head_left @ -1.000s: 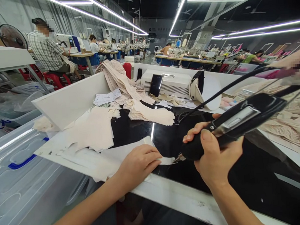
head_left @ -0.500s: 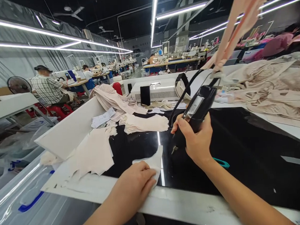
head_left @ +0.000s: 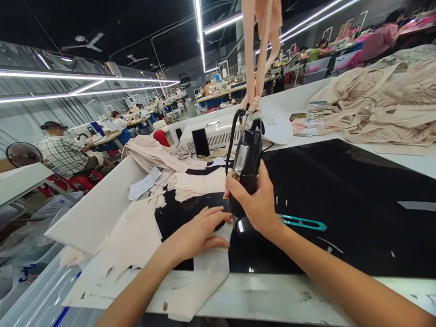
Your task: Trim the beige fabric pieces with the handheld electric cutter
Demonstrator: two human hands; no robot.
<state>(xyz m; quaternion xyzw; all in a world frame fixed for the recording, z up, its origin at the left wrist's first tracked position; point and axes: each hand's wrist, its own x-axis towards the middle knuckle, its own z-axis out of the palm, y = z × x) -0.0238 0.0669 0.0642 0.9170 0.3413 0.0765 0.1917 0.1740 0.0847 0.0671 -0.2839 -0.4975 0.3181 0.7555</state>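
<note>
My right hand (head_left: pixel 253 195) grips a black corded hand tool (head_left: pixel 245 162) held upright, hanging by pale pink fabric strips (head_left: pixel 258 51). Its lower tip is hidden or too small to make out, close to the edge of a cream fabric piece (head_left: pixel 211 270). Lying flat over that piece is my left hand (head_left: pixel 202 231), its fingers spread and pressing the cloth; the fingertips are just left of the tool. The fabric runs toward me and hangs over the table's front edge. Right of my right hand lie teal thread snips (head_left: pixel 303 222), partly covered by it.
A glossy black sheet (head_left: pixel 331 192) covers the white table. Cream fabric stacks (head_left: pixel 137 232) lie left and behind. A phone (head_left: pixel 201 142) leans on a white machine (head_left: pixel 220 132). Beige cloth (head_left: pixel 399 102) is heaped right. A person (head_left: pixel 64 151) sits at far left.
My right hand has brought the tool left and down to the fabric's edge. My left hand has opened out flat over the fabric, which now extends past the table's front edge. The view has shifted right.
</note>
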